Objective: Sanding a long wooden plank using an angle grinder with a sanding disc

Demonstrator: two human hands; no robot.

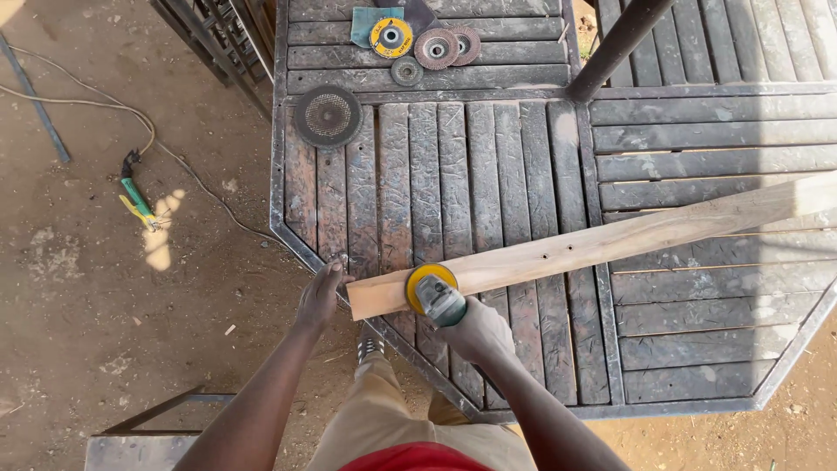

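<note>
1. the plank (610, 240) lies slantwise across the slatted metal table (488, 174), its near end at about 7 o'clock by the table edge and its far end running off toward 3 o'clock.
2. the left hand (321, 292) is curled against the table edge, just beside the plank's near end at 9 o'clock of it; whether the fingers truly clamp wood or only metal i cannot tell.
3. the right hand (475, 331) is wrapped shut around the grinder (438, 301), whose yellow disc (429, 283) sits on the plank's near end.
4. handling, as a judgement: the plank looks stiff, dry and fairly light for its length, rough rather than slippery, and long enough to swing or tip if held only at one end (two small holes show near its middle).
5. the best hold looks to be the near end, pressed flat, fingers clear of the disc.
6. spare discs (418, 44) lie at 12 o'clock, a dark wheel (328, 115) at 11.
</note>
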